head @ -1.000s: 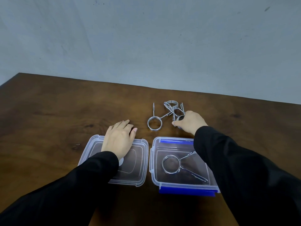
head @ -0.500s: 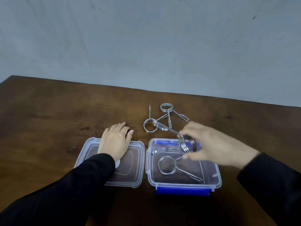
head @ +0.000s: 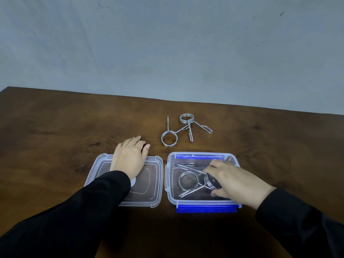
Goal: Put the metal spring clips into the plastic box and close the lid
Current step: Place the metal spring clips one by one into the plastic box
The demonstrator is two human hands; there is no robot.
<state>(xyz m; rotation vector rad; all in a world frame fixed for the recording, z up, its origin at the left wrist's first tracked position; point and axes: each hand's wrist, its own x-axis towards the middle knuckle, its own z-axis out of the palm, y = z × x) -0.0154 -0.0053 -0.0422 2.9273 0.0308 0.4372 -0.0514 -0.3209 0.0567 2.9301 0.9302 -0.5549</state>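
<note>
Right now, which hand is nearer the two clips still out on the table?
Left. The left hand lies flat on the lid, fingertips just left of the loose clips. The right hand is down in the box, holding a clip.

A dark brown wooden table (head: pixel 55 131) with a visible grain runs up to a pale grey wall. On it sit a clear plastic box with blue latches (head: pixel 170 175) and, just to its left, a clear rectangular plastic lid (head: pixel 155 183) lying flat. Beyond the box, two silver wire spring clips (head: pixel 184 130) rest on the bare wood, their handles crossing.
</note>
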